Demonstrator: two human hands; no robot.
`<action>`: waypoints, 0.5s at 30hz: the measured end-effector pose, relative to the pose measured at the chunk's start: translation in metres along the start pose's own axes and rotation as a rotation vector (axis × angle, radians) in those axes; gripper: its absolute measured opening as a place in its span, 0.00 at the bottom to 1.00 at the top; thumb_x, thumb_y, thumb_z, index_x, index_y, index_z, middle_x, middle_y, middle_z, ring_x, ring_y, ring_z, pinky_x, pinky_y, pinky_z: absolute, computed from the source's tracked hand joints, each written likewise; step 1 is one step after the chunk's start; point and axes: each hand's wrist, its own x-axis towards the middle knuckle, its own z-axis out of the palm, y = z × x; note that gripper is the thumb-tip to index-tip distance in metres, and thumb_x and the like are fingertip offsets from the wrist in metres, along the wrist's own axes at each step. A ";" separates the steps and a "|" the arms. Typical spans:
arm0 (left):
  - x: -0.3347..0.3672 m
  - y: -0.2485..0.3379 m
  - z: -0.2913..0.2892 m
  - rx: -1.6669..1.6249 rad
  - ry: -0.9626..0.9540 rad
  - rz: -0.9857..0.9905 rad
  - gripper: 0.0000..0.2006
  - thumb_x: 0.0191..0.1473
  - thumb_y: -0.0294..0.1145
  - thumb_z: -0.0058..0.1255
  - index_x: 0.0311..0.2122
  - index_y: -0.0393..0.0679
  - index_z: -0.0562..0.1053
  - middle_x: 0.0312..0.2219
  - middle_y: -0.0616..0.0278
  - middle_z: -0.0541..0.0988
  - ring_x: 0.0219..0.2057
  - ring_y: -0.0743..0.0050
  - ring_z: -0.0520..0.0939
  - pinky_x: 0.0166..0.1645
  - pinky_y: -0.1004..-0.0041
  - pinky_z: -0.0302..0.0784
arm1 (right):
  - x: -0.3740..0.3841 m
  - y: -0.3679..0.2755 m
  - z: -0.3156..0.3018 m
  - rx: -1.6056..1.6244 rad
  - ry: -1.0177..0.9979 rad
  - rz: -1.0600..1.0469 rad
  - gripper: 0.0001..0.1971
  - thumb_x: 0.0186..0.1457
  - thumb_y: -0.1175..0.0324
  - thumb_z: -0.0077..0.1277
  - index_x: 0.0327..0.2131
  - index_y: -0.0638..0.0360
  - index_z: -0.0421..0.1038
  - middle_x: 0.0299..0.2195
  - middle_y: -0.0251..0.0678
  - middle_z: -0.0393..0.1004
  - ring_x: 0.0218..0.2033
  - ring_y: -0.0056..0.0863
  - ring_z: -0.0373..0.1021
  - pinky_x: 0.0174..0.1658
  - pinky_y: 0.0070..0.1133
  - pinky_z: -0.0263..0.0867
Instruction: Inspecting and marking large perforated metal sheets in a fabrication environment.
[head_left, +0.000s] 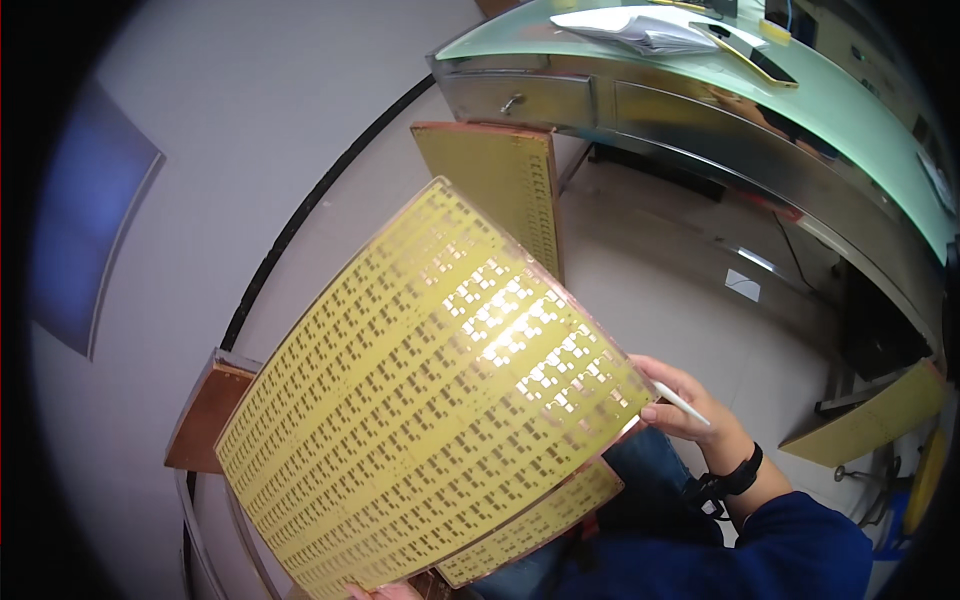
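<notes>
A large yellow-green circuit board panel (400,400), covered in rows of small copper pads, is tilted in front of me and fills the middle of the view. My right hand (682,398) grips its right corner, thumb on the face, with a white pen (682,403) also held among the fingers. At the bottom edge, only some fingers of my left hand (385,592) show, closed on the panel's near edge. Light glares off the pads toward the upper right. Beneath the panel, a second patterned panel (535,525) partly shows above my legs.
More panels (490,165) stand upright against the desk. Copper-brown boards (207,418) stand at the left, and another yellow panel (868,418) leans at the right. The metal desk (530,97) has a glass top bearing papers (640,30) and a phone (755,58).
</notes>
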 end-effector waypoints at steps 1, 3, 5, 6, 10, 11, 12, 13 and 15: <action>-0.002 0.002 0.000 0.008 0.011 0.013 0.27 0.60 0.41 0.39 0.59 0.38 0.55 0.58 0.52 0.59 0.56 0.55 0.60 0.61 0.56 0.50 | 0.002 0.002 0.001 0.006 -0.008 0.017 0.31 0.54 0.71 0.49 0.59 0.65 0.49 0.52 0.43 0.60 0.52 0.36 0.62 0.47 0.35 0.68; -0.011 0.008 0.012 0.015 0.015 0.033 0.26 0.60 0.41 0.39 0.59 0.38 0.55 0.58 0.52 0.59 0.56 0.55 0.60 0.61 0.56 0.50 | -0.004 -0.002 0.004 -0.010 0.046 0.000 0.32 0.54 0.70 0.50 0.59 0.65 0.48 0.52 0.44 0.61 0.52 0.36 0.62 0.48 0.36 0.68; -0.007 0.008 0.015 0.084 0.068 0.053 0.27 0.60 0.42 0.38 0.60 0.39 0.54 0.59 0.54 0.57 0.58 0.55 0.58 0.63 0.57 0.47 | -0.005 -0.001 0.002 0.022 0.058 0.008 0.32 0.54 0.71 0.50 0.59 0.66 0.47 0.52 0.44 0.61 0.52 0.35 0.62 0.48 0.35 0.68; -0.002 0.012 0.009 -0.064 -0.020 -0.003 0.25 0.60 0.37 0.39 0.60 0.40 0.53 0.59 0.52 0.57 0.58 0.53 0.59 0.61 0.53 0.54 | -0.005 0.001 0.001 0.035 0.075 -0.005 0.32 0.53 0.71 0.49 0.59 0.67 0.47 0.52 0.45 0.61 0.52 0.35 0.62 0.48 0.34 0.68; 0.001 0.018 0.008 -0.237 -0.053 -0.006 0.25 0.61 0.36 0.39 0.60 0.41 0.52 0.60 0.52 0.54 0.60 0.55 0.55 0.62 0.49 0.53 | 0.000 0.005 0.013 0.055 0.097 -0.021 0.32 0.52 0.73 0.48 0.59 0.70 0.46 0.52 0.46 0.62 0.51 0.35 0.64 0.47 0.32 0.69; 0.000 0.015 0.015 -0.178 0.028 0.064 0.25 0.61 0.36 0.39 0.60 0.41 0.52 0.60 0.53 0.54 0.61 0.57 0.55 0.63 0.49 0.50 | 0.000 0.007 0.014 0.055 0.120 -0.024 0.32 0.52 0.73 0.48 0.59 0.70 0.46 0.51 0.47 0.62 0.50 0.35 0.65 0.46 0.32 0.70; 0.000 0.016 0.014 -0.177 0.012 0.041 0.25 0.61 0.36 0.39 0.60 0.40 0.53 0.60 0.53 0.55 0.61 0.59 0.55 0.64 0.50 0.44 | 0.000 0.010 0.015 0.053 0.117 -0.018 0.32 0.52 0.73 0.48 0.59 0.70 0.46 0.51 0.47 0.62 0.50 0.35 0.65 0.46 0.32 0.70; 0.002 0.018 0.009 -0.179 0.017 0.043 0.25 0.61 0.36 0.39 0.60 0.40 0.53 0.60 0.53 0.55 0.61 0.59 0.55 0.64 0.50 0.44 | 0.000 0.013 0.016 0.049 0.116 -0.020 0.32 0.52 0.73 0.48 0.59 0.70 0.46 0.51 0.47 0.62 0.49 0.35 0.66 0.45 0.32 0.71; 0.006 0.021 0.004 -0.240 -0.031 -0.002 0.25 0.61 0.36 0.39 0.60 0.40 0.53 0.60 0.53 0.55 0.61 0.58 0.55 0.64 0.50 0.46 | 0.001 0.015 0.018 0.043 0.108 -0.021 0.33 0.52 0.72 0.48 0.59 0.70 0.46 0.51 0.47 0.63 0.49 0.35 0.67 0.45 0.31 0.71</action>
